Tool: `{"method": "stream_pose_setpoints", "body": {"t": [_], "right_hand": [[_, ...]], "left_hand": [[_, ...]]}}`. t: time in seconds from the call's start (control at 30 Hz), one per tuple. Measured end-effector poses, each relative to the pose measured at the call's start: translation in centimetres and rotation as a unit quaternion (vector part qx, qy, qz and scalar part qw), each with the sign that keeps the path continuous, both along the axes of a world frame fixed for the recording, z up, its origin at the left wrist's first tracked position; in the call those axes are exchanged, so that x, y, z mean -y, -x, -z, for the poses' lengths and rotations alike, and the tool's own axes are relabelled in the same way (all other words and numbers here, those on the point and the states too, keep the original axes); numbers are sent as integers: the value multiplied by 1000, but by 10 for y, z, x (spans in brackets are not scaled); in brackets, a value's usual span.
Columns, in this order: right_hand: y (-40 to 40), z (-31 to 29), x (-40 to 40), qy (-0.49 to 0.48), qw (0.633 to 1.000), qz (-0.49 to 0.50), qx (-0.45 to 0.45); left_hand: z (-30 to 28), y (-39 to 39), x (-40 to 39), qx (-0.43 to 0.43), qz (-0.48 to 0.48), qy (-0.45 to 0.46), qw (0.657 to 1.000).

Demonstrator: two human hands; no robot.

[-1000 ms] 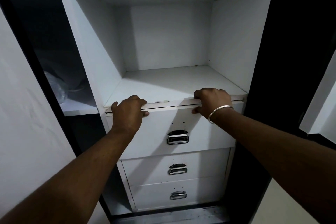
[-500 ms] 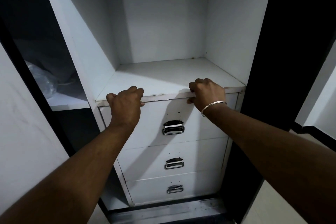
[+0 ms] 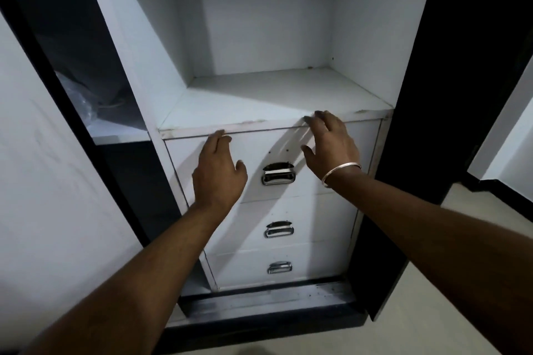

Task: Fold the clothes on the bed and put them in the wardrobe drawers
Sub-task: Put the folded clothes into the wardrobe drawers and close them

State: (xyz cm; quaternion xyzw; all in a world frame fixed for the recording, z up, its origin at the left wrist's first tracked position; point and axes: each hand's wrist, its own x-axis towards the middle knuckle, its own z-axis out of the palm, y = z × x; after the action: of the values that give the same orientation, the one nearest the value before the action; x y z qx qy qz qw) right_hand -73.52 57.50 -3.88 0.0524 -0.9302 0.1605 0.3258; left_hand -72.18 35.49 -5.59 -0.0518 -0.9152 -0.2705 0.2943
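Observation:
A white wardrobe unit has three stacked drawers, all pushed in. The top drawer (image 3: 331,199) carries a chrome handle (image 3: 278,174); the middle drawer (image 3: 323,225) and bottom drawer (image 3: 317,265) sit below it. My left hand (image 3: 217,174) lies with straight fingers against the top drawer's front, left of the handle, its fingertips at the shelf's front lip. My right hand (image 3: 331,144), with a metal bangle on the wrist, is spread open right of the handle, fingertips at the same lip. Neither hand holds anything. No clothes and no bed are in view.
A bare white shelf (image 3: 274,98) opens above the drawers. To the left, a dark compartment holds a clear plastic bag (image 3: 80,95). A white door panel (image 3: 43,181) stands at the far left, a black frame (image 3: 427,95) at the right, pale floor (image 3: 418,326) below.
The top drawer, slightly out a second ago, is now flush. Both hands have let go of its top edge and opened flat, sliding down its front. My view has dropped lower.

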Motion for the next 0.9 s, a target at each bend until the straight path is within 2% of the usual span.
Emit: {"method": "stream_pose_setpoints", "body": {"t": [0.1,0.2,0.3,0.37,0.5,0.63,0.7,0.9], "right_hand": [[-22,54,11,36,997,-61,-15],[-38,106,23,98,982,-134,91],[-42,149,33,164,960,-119,192],[-36,175,37,236,944,-80,215],[-21,215,38,396,878,16,267],[-4,255,35,479,800,75,353],[5,268,35,511,767,97,376],[23,279,45,651,667,97,349]], "left_hand": [[43,-17,-12,26,12,-30,999],[90,-21,-27,118,20,-68,990],[130,-15,-39,206,12,-144,968],[153,-8,-46,257,-3,-227,939],[193,7,-49,318,-34,-386,865],[232,24,-49,368,-43,-456,809],[243,30,-51,384,-48,-509,769],[248,41,-56,374,-72,-523,762]]}}
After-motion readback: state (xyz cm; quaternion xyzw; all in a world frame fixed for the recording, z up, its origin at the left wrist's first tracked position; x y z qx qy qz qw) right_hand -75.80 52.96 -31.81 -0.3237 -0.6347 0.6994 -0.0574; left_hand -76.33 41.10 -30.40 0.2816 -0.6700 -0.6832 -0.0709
